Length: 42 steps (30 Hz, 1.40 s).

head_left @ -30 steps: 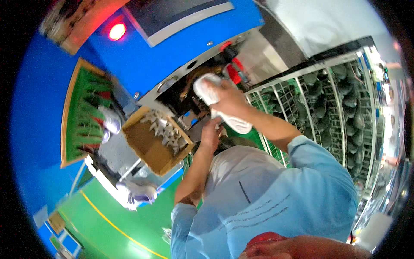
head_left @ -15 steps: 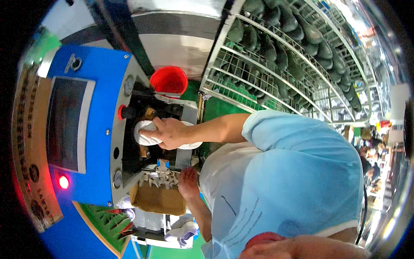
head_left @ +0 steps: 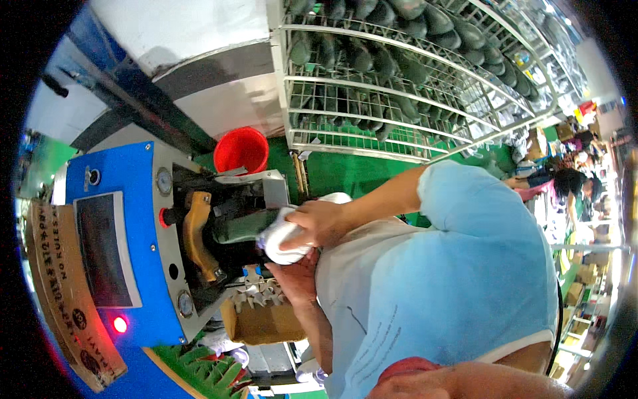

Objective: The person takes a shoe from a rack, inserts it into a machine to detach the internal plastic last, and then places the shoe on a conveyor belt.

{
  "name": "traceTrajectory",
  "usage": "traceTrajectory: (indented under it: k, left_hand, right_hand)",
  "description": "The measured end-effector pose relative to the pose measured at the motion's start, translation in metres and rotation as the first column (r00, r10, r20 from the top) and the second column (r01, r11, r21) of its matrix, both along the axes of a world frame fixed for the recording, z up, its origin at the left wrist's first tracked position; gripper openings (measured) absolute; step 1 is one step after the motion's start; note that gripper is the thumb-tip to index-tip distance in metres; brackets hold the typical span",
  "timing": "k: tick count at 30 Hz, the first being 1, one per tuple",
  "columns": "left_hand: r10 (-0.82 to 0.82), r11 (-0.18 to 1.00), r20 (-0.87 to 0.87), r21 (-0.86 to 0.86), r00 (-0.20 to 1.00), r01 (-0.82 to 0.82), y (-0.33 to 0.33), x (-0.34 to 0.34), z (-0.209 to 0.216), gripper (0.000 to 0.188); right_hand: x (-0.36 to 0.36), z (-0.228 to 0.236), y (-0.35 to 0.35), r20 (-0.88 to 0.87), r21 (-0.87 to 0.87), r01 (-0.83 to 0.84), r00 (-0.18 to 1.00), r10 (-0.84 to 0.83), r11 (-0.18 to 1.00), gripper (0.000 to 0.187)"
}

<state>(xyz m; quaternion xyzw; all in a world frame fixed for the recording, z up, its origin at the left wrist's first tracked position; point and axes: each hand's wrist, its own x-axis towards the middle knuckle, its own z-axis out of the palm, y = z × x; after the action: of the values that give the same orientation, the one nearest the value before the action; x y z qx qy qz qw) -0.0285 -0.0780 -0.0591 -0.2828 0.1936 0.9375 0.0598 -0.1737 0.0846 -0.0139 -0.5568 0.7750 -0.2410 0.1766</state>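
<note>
The right hand [head_left: 322, 223] is closed over the top of a white shoe upper [head_left: 287, 238], fingers curled round its upper edge and thumb side toward the machine, so that the upper is gripped rather than merely touched. The left hand [head_left: 296, 278] lies just below, palm toward the same white upper and pressed against its underside; its fingers are partly hidden behind the shoe, and whether they close round it cannot be told (only the back of the hand and the wrist show clearly). The white upper sits at the mouth of the blue machine [head_left: 136, 199], against a dark green last [head_left: 240, 229] that projects from the opening. An ochre, curved clamp arm [head_left: 196, 233] stands just left of the last. On the machine's front are a dark screen [head_left: 103, 249], two round gauges and a lit red lamp [head_left: 119, 324]. Below the hands a cardboard box [head_left: 262, 322] holds small pale metal parts. Behind the machine stands a red bucket [head_left: 241, 149], and beyond it a wire rack [head_left: 399, 86] filled with dark green lasts. The person wears a light blue shirt [head_left: 465, 279].
</note>
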Motion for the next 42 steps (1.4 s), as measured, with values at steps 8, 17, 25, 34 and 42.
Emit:
traceTrajectory:
  k: [8,17,25,34,42]
  left_hand:
    - [-0.269,0.963,-0.012,0.020,0.963,0.269,0.028,0.024,-0.042,0.060]
    - [-0.156,0.952,0.266,-0.215,0.951,0.216,0.019,0.062,-0.043,0.059]
    - [-0.020,0.901,0.317,-0.406,0.948,0.154,0.045,0.027,-0.005,0.062]
    - [-0.174,0.870,0.267,-0.409,0.948,0.275,0.098,-0.086,-0.003,0.063]
    - [-0.240,0.814,0.392,-0.417,0.888,0.403,0.129,-0.129,-0.011,0.053]
  right_hand:
    - [-0.027,0.005,0.015,0.686,0.261,0.371,0.579,-0.442,0.891,0.106]
    - [-0.011,-0.071,-0.074,0.962,0.159,0.483,0.119,-0.244,0.861,0.071]
    - [-0.099,0.057,-0.019,0.880,-0.222,0.291,0.471,0.063,0.931,0.061]
    - [-0.146,0.056,0.287,0.034,-0.186,0.726,0.678,-0.734,0.662,0.063]
    - [-0.210,-0.015,0.508,-0.236,-0.152,0.929,-0.366,-0.900,-0.338,0.078]
